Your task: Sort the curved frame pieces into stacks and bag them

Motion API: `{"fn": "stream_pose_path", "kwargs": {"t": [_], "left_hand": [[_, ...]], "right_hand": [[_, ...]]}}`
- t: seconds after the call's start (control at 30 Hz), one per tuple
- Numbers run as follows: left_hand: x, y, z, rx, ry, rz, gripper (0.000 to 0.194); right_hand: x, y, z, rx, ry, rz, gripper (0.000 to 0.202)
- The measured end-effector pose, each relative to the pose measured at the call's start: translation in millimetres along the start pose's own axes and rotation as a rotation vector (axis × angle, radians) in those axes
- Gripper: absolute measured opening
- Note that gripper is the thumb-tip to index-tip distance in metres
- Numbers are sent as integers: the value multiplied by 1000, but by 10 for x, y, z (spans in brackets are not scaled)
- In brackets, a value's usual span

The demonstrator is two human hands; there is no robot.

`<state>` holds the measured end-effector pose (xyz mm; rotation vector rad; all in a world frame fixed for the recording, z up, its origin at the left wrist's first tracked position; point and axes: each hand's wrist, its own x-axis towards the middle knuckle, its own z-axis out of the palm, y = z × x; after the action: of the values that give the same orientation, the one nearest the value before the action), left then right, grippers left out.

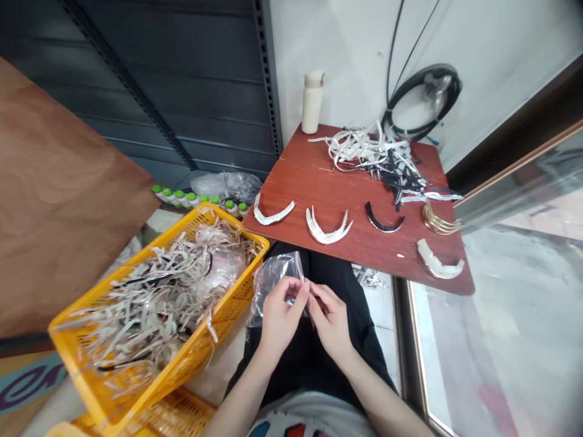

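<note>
The fingers (298,298) of both hands are pinched nearly closed, thumb against forefinger, their tips meeting on the edge of a clear bag (273,276). The left hand (285,312) grips that edge and the right hand (328,315) meets it there; the tips are small and blurred, so I can't tell whether the edge is parted or pressed together.

For good control, the pinch should be light and right at the rim, one layer of film under each thumb, since thin plastic tends to cling and slide. Short rolling strokes of the thumbs would likely work better than a hard tug, which could stretch or tear it. The bag hangs just below the near side of the desk (314,200), over the black trousers (364,309), its loose body to the left; letting that side hang free should stop it twisting.

Along the desk's near side lie two white bundles (325,235), then a black bundle (385,227), with a gold bundle (439,226) near its right end and a thicker white bundle (437,267) at its near right corner. Elbows are best held low, clear of the desk's edge and of the yellow crate (237,297) to its left.
</note>
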<state>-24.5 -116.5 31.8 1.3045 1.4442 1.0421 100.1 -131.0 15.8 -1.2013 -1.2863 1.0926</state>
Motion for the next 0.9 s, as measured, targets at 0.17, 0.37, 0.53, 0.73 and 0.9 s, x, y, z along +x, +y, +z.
{"fn": "stream_pose_path", "kwargs": {"t": [0.17,0.37,0.53,0.73,0.9], "left_hand": [[-25,51,-92,174,-30,6,22],[-10,118,-202,133,-158,5,22],[43,64,-245,25,-205,4,23],[40,48,-226,36,-63,71,20],[41,57,-222,17,-59,51,17]], "right_hand": [[-4,1,-45,-65,-59,-40,37],[21,-76,-101,-105,-118,-14,36],[54,-153,-83,46,-121,128,30],[62,-202,-47,86,-135,139,29],[75,-232,-56,10,-148,97,29]]}}
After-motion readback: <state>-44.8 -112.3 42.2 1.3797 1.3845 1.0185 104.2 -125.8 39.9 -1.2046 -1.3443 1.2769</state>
